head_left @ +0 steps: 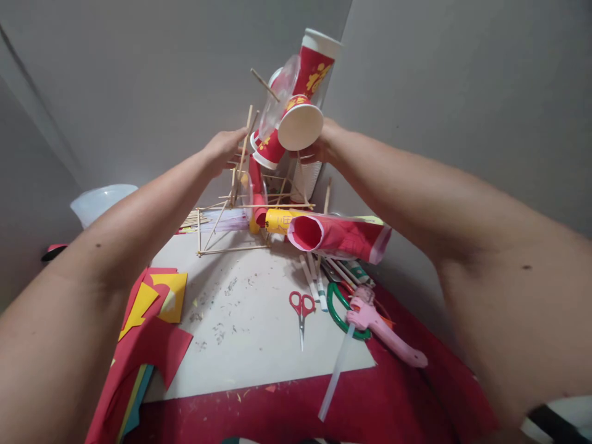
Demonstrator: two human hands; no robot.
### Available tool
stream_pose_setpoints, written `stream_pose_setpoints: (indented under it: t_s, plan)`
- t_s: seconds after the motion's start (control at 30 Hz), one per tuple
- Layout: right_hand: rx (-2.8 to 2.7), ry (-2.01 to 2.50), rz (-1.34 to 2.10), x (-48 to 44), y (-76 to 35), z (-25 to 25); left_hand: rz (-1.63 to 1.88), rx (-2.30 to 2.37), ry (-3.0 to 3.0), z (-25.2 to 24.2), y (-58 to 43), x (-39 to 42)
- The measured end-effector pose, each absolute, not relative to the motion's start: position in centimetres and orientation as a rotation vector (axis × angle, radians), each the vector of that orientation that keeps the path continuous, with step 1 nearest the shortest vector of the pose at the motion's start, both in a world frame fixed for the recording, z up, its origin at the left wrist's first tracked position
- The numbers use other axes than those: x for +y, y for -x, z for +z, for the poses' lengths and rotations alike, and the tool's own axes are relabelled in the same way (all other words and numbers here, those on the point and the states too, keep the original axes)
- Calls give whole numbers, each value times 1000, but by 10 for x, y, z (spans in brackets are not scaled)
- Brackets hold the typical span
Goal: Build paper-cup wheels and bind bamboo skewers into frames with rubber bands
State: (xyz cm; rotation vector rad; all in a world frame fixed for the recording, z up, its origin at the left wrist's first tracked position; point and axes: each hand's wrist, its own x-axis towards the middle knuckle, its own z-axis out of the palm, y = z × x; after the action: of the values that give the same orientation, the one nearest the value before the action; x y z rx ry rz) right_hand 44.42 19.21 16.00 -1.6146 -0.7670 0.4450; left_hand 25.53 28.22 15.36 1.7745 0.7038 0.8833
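Note:
A wheel of red-and-white paper cups with yellow lettering, fixed around clear plastic discs, stands above a frame of thin wooden sticks. A stick pokes out from the disc's middle. My left hand is at the wheel's left, its fingers closed about the frame's upright sticks. On the other side my right hand reaches behind the front cup, its fingers bent and partly hidden; it appears to grip the wheel. Beneath, a red paper tube and a yellow paper roll lie by the frame.
Red-handled scissors lie on the white board. To their right are markers, a green-handled tool and a pink glue gun with a glue stick. Coloured paper covers the left side, near a translucent bowl. Grey walls stand close behind.

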Motion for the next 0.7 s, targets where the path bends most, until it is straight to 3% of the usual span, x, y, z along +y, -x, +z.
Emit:
stream_pose_setpoints:
  t_s: [0.43, 0.7]
  plan:
    - [-713, 1780, 487, 177, -459, 159, 944, 876, -1808, 135, -238, 285]
    - [-866, 2113, 224, 164, -459, 167, 1033, 912, -1739, 125, -207, 289]
